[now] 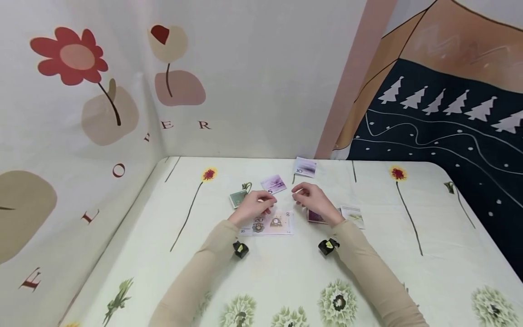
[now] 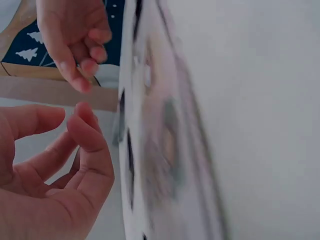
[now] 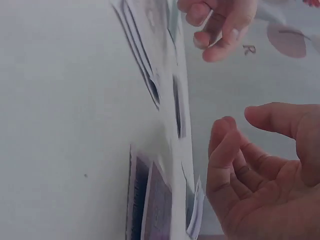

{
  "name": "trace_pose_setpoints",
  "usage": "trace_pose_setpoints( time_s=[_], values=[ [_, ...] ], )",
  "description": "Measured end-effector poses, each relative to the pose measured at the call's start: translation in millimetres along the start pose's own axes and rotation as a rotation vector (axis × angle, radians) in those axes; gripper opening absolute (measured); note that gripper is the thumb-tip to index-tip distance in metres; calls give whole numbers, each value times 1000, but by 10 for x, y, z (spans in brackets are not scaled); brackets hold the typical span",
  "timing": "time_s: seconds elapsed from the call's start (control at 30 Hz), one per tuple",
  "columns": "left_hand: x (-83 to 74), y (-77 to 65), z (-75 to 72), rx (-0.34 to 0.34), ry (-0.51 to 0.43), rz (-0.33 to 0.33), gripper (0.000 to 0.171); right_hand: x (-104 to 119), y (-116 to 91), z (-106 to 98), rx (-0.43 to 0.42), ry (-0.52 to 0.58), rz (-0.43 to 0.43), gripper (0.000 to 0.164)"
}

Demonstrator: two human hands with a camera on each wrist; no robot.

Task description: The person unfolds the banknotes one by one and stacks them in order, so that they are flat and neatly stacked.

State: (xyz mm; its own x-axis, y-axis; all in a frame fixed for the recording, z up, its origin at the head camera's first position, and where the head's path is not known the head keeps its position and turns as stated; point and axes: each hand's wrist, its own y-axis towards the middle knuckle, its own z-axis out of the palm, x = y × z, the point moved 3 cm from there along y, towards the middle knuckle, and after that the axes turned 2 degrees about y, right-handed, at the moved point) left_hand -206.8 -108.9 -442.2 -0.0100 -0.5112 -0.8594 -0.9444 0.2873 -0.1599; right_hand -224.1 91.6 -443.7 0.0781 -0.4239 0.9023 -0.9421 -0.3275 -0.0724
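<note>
My left hand (image 1: 254,205) hovers over a pink-white paper banknote (image 1: 282,225) marked 20, its fingers loosely bent around nothing. Opposite it, my right hand (image 1: 313,200) is also bare, with a gap between thumb and fingertips in the right wrist view. Beneath the right wrist lies a dark purple banknote (image 1: 315,217), partly covered. A pale note with a green streak (image 1: 353,216) is just to its right. Beyond the left hand are a green note (image 1: 238,198) and a purple note (image 1: 273,182) marked 5. Farther back sits a purple note (image 1: 305,167) marked 10.
The notes lie on a white tablecloth (image 1: 261,281) printed with flowers. A pale curtain (image 1: 261,81) hangs behind the table's far edge, and a dark cloth with white trees (image 1: 441,122) hangs at the right. Each wrist carries a small black camera (image 1: 241,249).
</note>
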Motion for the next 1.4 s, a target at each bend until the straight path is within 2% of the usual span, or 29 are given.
trace_pose_setpoints(
  time_s=[0.2,0.3,0.4,0.5,0.67,0.77,0.9,1.07,1.23,1.4],
  values=[
    [-180,209,159,-5,-134,53,19,-70,31,-124,-55,104,36,30],
    [-210,305,221,-12,-177,60,20,-96,78,-172,-86,97,47,30],
    [-210,396,264,-15,-169,55,22,-131,142,-219,-133,67,68,30],
    [-181,477,246,-26,-181,33,26,-147,223,-254,-195,51,78,30],
    [-113,601,146,-101,-306,-20,31,-162,352,-325,-290,47,58,32],
    [-104,646,107,-124,-349,-36,32,-175,430,-368,-327,4,53,31],
    [-120,674,106,-123,-368,-53,32,-229,531,-398,-323,-23,111,29],
    [-100,709,160,-137,-392,-73,31,-338,629,-432,-310,2,168,30],
    [-75,720,238,-166,-411,-80,31,-370,674,-487,-327,-29,165,34],
    [-51,752,287,-179,-462,-96,32,-399,690,-517,-329,-130,155,40]
  ],
)
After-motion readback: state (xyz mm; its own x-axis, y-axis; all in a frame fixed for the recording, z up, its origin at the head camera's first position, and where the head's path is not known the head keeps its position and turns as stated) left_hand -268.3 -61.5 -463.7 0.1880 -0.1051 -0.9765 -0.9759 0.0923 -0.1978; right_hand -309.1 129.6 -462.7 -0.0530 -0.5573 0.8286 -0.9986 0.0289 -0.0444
